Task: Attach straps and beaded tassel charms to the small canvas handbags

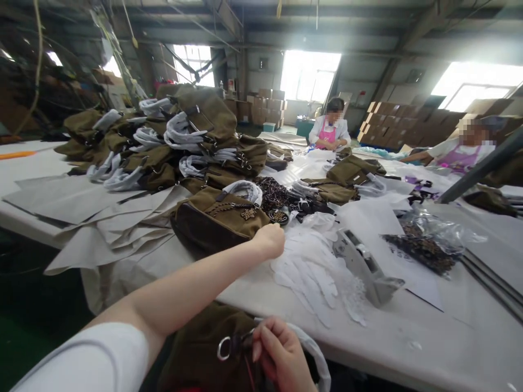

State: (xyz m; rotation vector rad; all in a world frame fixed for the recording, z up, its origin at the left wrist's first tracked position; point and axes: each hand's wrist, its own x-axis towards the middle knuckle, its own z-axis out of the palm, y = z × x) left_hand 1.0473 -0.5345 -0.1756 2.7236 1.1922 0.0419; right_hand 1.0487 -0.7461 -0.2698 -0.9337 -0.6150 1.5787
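Pinching right fingers on bag ring; left fingers curled beside olive bag.

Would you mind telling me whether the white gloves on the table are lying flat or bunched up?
Lying flat. The white gloves are spread on the table with fingers fanned out, just right of the left hand.

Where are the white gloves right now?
In the head view, the white gloves lie on the table, just right of the left hand, beside a metal tool.

olive bag upright on table; 2nd bag lower
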